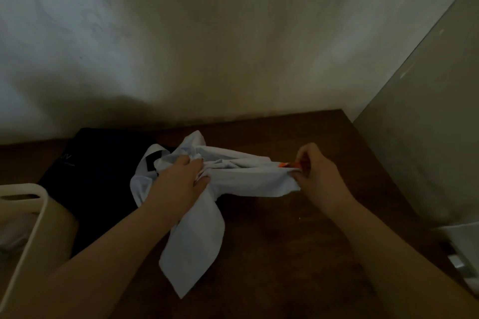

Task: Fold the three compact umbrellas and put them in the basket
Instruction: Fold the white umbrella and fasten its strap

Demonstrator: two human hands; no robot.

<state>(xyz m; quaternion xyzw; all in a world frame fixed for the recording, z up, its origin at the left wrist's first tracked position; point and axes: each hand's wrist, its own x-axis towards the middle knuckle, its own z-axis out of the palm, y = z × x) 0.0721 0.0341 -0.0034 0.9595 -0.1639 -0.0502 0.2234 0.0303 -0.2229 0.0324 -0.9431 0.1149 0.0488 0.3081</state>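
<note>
Both forearms reach in from the bottom over the brown tabletop (272, 254), with the cream basket (31, 215) rim at the near left edge. The left hand (181, 176) is clamped palm-down around the bunched middle of the white umbrella (233, 176), while the right hand (313, 166) pinches its orange tip, fingers curled, so it's held stretched sideways above the wood. Further back left, a black umbrella (90, 176) lies flat near the wall.

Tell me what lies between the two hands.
In the head view, the gathered white umbrella spans from left hand to right hand; both grip it.
</note>
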